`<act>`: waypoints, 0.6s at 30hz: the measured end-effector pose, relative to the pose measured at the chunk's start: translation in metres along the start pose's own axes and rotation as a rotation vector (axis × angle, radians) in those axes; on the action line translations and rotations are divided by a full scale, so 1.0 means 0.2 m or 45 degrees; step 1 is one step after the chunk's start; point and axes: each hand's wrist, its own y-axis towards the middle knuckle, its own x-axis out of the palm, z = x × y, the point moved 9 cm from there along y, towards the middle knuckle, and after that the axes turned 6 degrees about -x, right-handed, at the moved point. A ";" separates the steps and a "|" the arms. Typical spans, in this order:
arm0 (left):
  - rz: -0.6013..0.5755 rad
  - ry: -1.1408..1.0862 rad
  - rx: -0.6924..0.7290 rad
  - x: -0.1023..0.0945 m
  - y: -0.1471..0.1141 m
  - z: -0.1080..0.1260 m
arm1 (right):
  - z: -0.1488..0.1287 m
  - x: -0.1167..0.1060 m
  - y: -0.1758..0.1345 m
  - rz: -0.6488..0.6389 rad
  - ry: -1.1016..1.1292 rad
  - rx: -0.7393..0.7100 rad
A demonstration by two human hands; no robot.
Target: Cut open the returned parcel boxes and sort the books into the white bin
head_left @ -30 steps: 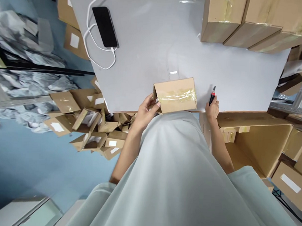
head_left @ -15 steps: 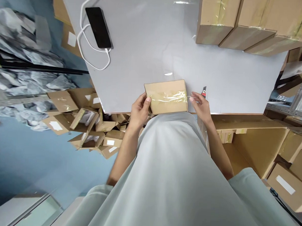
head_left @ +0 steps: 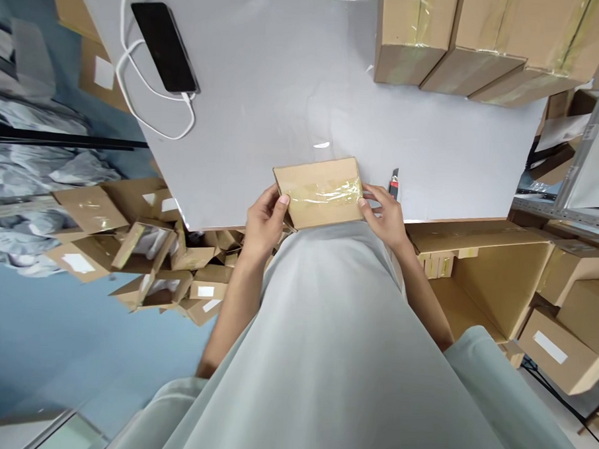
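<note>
Brown and taped, the cardboard box [head_left: 321, 191] is held at the near edge of the worktop [head_left: 244, 129], its left end gripped by the left hand [head_left: 267, 218], its right end pinched by the right hand [head_left: 385, 218]. Apparently it is being steadied; an even two-sided hold is called for next, the nearby cutter [head_left: 394, 182] avoided.

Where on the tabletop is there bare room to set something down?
Widest: the tabletop between the smartphone and the row of cartons, apart from shiny spots. Another bare patch: right of the utility knife, nearer than the cartons. Crowded: around the small carton, with left hand, right hand and knife close together.
</note>
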 end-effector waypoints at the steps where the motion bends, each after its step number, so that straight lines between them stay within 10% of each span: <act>1: 0.003 -0.018 -0.008 0.00 0.00 -0.01 | 0.01 0.00 0.00 0.002 -0.019 -0.005; 6: -0.017 -0.025 -0.039 -0.03 0.03 -0.03 | 0.32 -0.18 0.00 0.277 -0.377 0.211; 10: 0.160 0.209 0.168 -0.06 0.06 0.20 | 0.68 -0.29 -0.01 0.336 -0.828 0.675; 18: -0.427 0.103 0.344 0.55 0.39 0.56 | 0.76 -0.21 0.01 0.263 -0.887 0.767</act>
